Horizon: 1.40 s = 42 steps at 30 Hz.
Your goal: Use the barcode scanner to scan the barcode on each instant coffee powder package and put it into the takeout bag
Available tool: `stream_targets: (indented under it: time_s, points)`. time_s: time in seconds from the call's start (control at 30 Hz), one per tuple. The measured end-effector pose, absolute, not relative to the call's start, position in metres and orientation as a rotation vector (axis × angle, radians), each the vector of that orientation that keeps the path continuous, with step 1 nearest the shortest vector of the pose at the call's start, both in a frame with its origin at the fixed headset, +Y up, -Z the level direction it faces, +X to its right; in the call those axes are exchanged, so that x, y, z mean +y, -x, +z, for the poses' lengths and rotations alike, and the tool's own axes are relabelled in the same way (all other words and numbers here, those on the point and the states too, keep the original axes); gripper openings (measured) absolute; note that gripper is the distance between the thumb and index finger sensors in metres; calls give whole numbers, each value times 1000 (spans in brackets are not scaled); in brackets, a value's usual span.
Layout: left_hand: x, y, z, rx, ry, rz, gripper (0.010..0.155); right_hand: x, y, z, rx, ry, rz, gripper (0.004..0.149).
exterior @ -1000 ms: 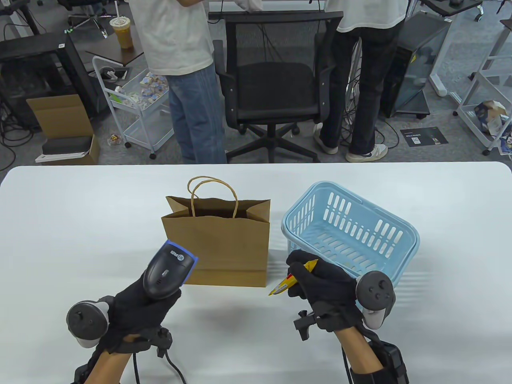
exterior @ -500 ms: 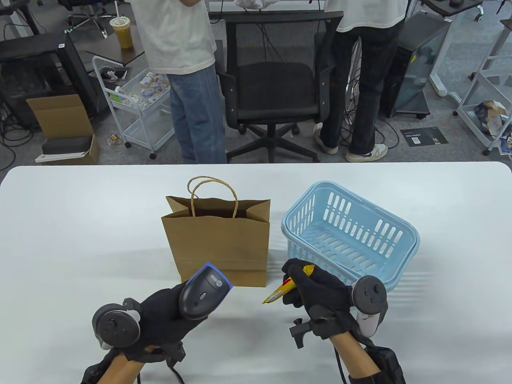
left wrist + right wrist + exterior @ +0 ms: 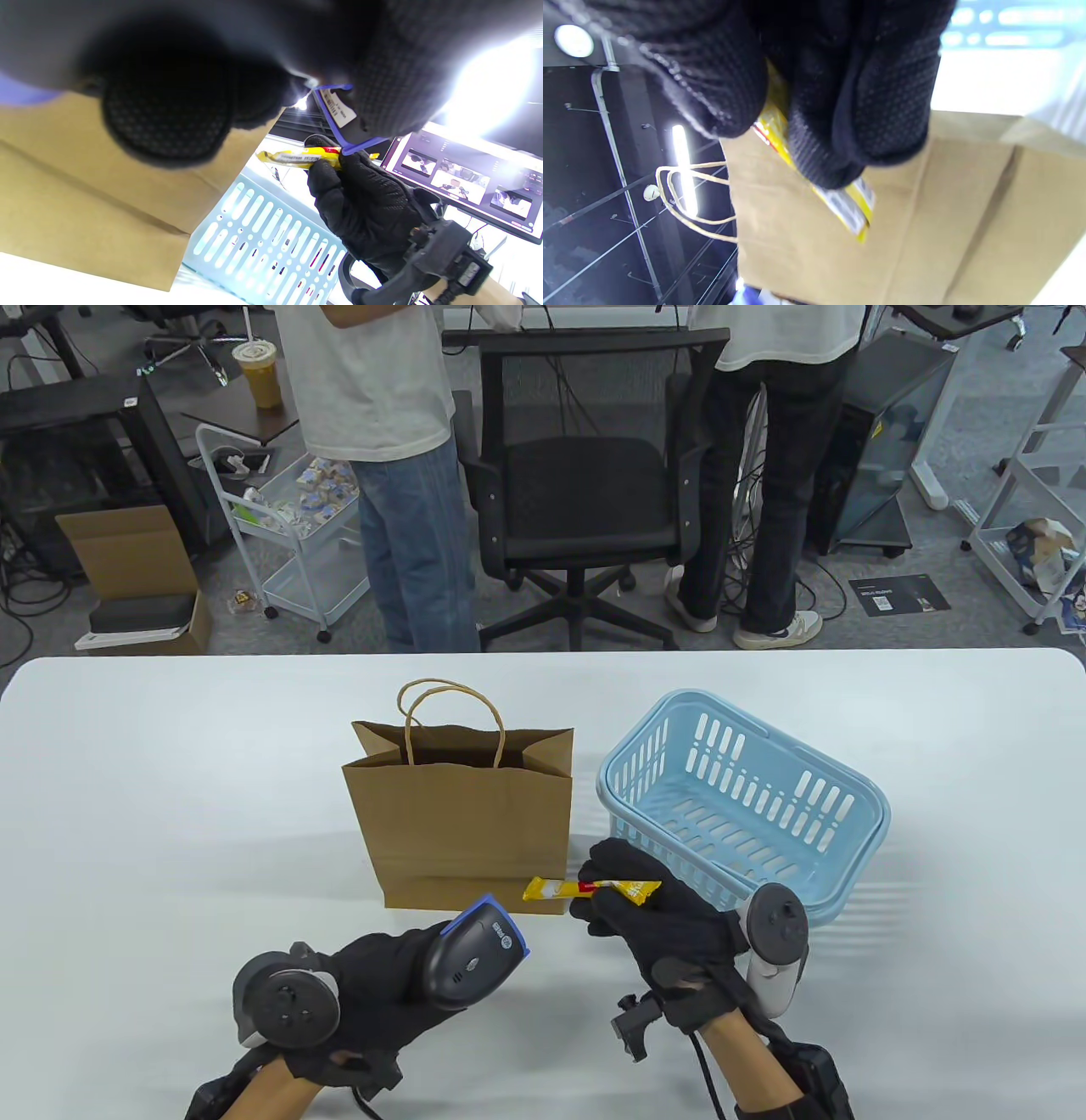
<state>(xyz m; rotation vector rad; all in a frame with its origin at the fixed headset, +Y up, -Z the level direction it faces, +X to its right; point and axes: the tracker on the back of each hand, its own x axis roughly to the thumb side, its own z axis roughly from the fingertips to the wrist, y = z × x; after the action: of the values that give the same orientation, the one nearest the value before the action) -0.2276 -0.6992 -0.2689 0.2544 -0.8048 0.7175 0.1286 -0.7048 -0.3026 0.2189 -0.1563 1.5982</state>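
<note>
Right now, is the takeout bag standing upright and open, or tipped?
Upright and open. The takeout bag stands on its base on the table, handles up, and its mouth gapes with the dark inside showing. Contents cannot be seen.

Both hands wear black knit gloves with a fine dotted grip texture; left hand (image 3: 373, 993), right hand (image 3: 670, 925). Each back carries a dark grey round-headed tracker with small buttons, the right tracker (image 3: 774, 937) with a pale grey handle. Bare forearms, black wrist mounts, black cables trailing off.
</note>
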Motion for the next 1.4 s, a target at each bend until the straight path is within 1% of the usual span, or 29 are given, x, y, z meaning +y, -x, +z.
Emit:
stream_targets:
  time_s: [0.17,0.37,0.5,0.67,0.8,0.9,1.1,1.27,1.4]
  points:
    - [-702,218,-265,-843,-231,688,66,-704,-129,-300,-223,-192,1609,59]
    - [-704,213,-263,-871,-220,684,66,-700,-129,-296,-324,-190,1666,52]
    - [-706,205,-260,-906,-202,646,65,-701,-129,-295,-349,-151,1682,51]
    - [-707,195,-254,-950,-200,546,65,-703,-130,-294,-340,-101,1709,47]
    - [-706,188,-248,-980,-218,444,65,-704,-126,-292,-363,-94,1770,51]
    - [-706,184,-244,-1001,-226,394,65,-703,-122,-291,-400,-106,1862,48]
    - [-706,184,-244,-990,-234,409,65,-700,-120,-290,-449,-122,1964,43]
    - [-706,186,-245,-980,-233,427,65,-697,-117,-287,-499,-152,2035,44]
    - [-707,185,-245,-983,-227,424,65,-699,-114,-288,-499,-169,2061,43]
